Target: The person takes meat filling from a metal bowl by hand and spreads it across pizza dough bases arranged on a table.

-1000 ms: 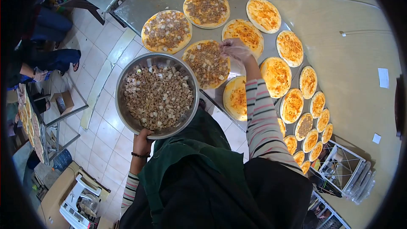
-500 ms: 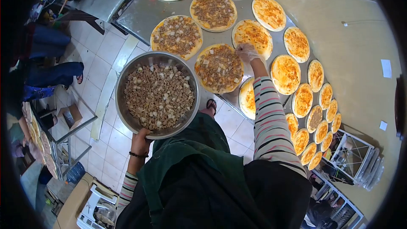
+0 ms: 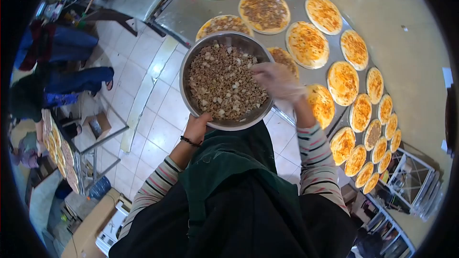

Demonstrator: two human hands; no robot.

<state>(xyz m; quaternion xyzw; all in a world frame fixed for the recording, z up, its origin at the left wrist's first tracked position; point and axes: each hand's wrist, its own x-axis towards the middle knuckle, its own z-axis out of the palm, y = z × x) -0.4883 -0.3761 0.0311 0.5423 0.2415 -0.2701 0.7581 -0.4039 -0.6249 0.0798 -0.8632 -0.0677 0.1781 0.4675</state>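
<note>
My left hand (image 3: 197,128) grips the near rim of a steel bowl (image 3: 233,126), thumb over the edge. Inside the bowl is cooked minced meat (image 3: 224,83) mixed with pale chunks. Over the bowl's right rim is my right hand (image 3: 277,81) in a clear plastic glove, fingertips above the meat. Motion blurs its fingers, so whether they hold anything is unclear. Behind it, a meat-topped flatbread (image 3: 285,59) is partly hidden by the bowl and hand. Another topped flatbread (image 3: 222,24) shows past the far rim.
A metal table (image 3: 179,19) carries several flatbreads, some meat-topped, others with only an orange-brown surface, like this one (image 3: 307,44). At left, people stand near a tray of flatbreads (image 3: 60,153). A cardboard box (image 3: 97,126) and white floor tiles (image 3: 160,102) lie below.
My right hand has moved from the flatbreads back to the bowl's right side. The bowl, held by my left hand, now appears further right and higher in view, covering part of the flatbreads.
</note>
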